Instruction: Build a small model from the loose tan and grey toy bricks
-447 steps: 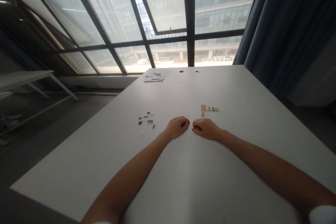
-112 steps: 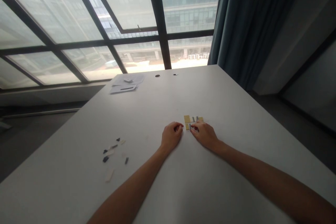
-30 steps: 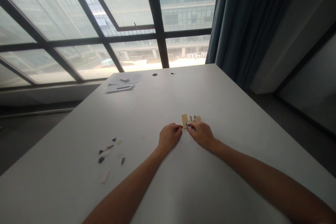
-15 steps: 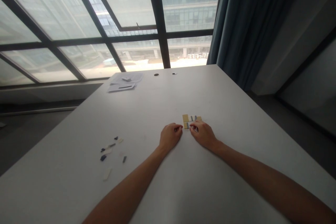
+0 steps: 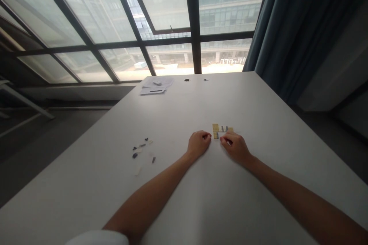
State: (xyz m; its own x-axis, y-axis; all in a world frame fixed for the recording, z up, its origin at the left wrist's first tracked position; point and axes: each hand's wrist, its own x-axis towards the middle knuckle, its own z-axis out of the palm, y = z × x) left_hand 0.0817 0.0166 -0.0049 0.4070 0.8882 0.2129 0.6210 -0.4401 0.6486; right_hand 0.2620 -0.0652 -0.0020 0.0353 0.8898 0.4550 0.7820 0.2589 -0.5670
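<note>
A small flat assembly of what look like toy bricks (image 5: 215, 126), yellow with white and grey-blue parts, lies on the white table (image 5: 184, 111). Just left of its near corner, my left hand (image 5: 199, 144) rests on the tabletop with fingers curled and thumb and forefinger together. Anything between them is too small to make out. My right hand (image 5: 236, 148) is closed in a pinch at the near right side of the assembly and covers part of it. What its fingertips hold, if anything, cannot be made out.
Left of my forearms lie several loose pieces, among them a dark piece (image 5: 135, 155), a grey strip (image 5: 153, 159) and a pale strip (image 5: 138, 171). Papers (image 5: 153, 90) sit at the far left corner. Beyond are windows and a blue curtain (image 5: 270, 34).
My view has turned left, so the table and everything on it appear farther right. Both hands stay close to the brick assembly, still closed. A white sleeve edge now shows on my left arm.
</note>
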